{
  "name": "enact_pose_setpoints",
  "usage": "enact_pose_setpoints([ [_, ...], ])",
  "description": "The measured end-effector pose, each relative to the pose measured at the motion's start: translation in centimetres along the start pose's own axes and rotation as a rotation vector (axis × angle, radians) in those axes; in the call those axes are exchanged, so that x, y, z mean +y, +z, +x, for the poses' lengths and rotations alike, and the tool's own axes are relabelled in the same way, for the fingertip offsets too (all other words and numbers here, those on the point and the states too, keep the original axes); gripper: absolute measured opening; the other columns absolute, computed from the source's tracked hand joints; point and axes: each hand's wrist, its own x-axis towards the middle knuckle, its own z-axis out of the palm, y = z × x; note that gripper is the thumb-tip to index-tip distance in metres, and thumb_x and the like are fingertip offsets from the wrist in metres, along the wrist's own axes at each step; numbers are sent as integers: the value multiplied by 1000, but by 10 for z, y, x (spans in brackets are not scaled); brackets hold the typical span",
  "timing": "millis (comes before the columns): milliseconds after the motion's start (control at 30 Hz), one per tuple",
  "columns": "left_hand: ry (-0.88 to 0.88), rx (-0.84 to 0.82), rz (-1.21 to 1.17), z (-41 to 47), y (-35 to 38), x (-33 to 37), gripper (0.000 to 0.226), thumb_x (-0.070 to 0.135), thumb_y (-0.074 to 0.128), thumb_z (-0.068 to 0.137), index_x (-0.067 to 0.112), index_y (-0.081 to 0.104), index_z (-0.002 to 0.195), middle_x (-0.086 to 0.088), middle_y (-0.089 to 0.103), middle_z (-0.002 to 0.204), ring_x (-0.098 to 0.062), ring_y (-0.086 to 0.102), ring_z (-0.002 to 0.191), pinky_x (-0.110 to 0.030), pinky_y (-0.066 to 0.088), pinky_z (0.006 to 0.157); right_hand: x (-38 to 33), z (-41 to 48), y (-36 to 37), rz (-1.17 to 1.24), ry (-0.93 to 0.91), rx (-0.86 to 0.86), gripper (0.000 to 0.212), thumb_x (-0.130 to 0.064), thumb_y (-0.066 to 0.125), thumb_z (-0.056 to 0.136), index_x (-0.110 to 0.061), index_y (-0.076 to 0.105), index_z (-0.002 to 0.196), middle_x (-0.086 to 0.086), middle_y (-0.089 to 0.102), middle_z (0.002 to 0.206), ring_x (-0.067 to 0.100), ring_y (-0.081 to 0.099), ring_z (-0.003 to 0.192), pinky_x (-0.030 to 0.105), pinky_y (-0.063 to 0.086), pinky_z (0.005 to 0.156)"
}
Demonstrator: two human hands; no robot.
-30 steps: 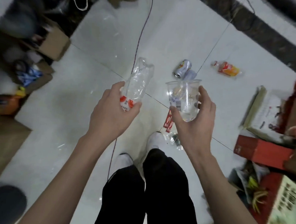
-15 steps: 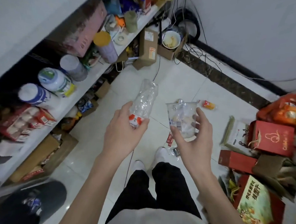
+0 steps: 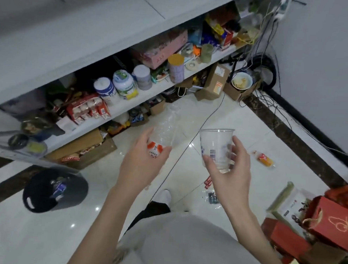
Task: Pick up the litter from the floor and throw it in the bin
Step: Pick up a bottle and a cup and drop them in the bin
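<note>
My left hand (image 3: 142, 162) grips a crumpled clear plastic bottle (image 3: 166, 127) with a red and white label, its neck pointing away from me. My right hand (image 3: 230, 173) holds a clear plastic cup (image 3: 215, 146) with a barcode, upright. A dark round bin (image 3: 54, 190) with some litter inside stands on the floor at the lower left, well left of my left hand. Litter lies on the white floor: an orange snack packet (image 3: 265, 159), a red wrapper (image 3: 207, 182) and a clear wrapper (image 3: 211, 197).
Crowded white shelves (image 3: 151, 90) run along the left, with cardboard boxes (image 3: 214, 83) beneath. A thin cable (image 3: 188, 140) crosses the floor. Red gift boxes and bags (image 3: 330, 218) pile up at the right. Tangled wires (image 3: 269, 62) hang in the far corner.
The view has swung up and left, bringing the shelves and the bin into sight. Both hands still hold the bottle and the cup. The can has gone out of sight.
</note>
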Motion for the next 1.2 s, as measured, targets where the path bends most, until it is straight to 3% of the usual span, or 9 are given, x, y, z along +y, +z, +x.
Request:
enact_pose_setpoints([
  [133, -69, 122, -50, -48, 1, -25, 71, 64, 65, 80, 46, 37, 143, 14, 55, 129, -5, 61, 104, -41, 57, 88, 10, -23, -2, 23, -26, -129, 85, -43, 84, 80, -34, 39, 152, -12, 48, 134, 4, 52, 121, 46, 51, 102],
  [300, -206, 284, -88, -100, -10, -58, 68, 49, 71, 86, 37, 40, 145, 10, 55, 127, 0, 58, 94, -17, 42, 69, 11, -53, 9, 4, -87, -314, 85, -39, 84, 81, -32, 38, 153, -9, 49, 135, 8, 52, 122, 43, 48, 106],
  [500, -300, 451, -224, -155, -42, -107, 64, 50, 71, 85, 39, 42, 142, 11, 61, 124, -2, 63, 99, -21, 50, 75, -12, -92, 45, -7, -191, -489, 85, -39, 83, 81, -35, 37, 152, -14, 48, 135, 7, 52, 123, 39, 49, 106],
  [667, -416, 585, -326, -207, -81, -162, 62, 46, 70, 89, 37, 42, 143, 25, 52, 107, 10, 53, 88, -10, 36, 65, -39, -146, 99, -19, -281, -627, 84, -38, 82, 83, -33, 36, 153, -11, 47, 137, 8, 52, 122, 38, 49, 105],
  [767, -462, 663, -374, -244, -117, -212, 60, 46, 71, 88, 37, 44, 141, 30, 50, 100, 9, 54, 89, -12, 38, 67, -55, -195, 142, -31, -329, -710, 84, -37, 82, 84, -30, 36, 154, -9, 48, 139, 10, 52, 123, 37, 49, 105],
  [967, -594, 815, -447, -316, -192, -313, 67, 48, 70, 88, 31, 40, 145, 12, 54, 117, -4, 58, 93, -15, 40, 66, -82, -303, 223, -41, -372, -838, 81, -35, 84, 83, -33, 39, 151, -8, 48, 138, 9, 53, 122, 37, 52, 103],
  [1200, -653, 839, -492, -340, -247, -384, 68, 49, 70, 87, 31, 41, 145, 7, 56, 120, -11, 60, 97, -25, 44, 75, -105, -371, 284, -90, -379, -885, 83, -39, 84, 82, -38, 38, 151, -12, 49, 141, 4, 52, 124, 38, 53, 104],
])
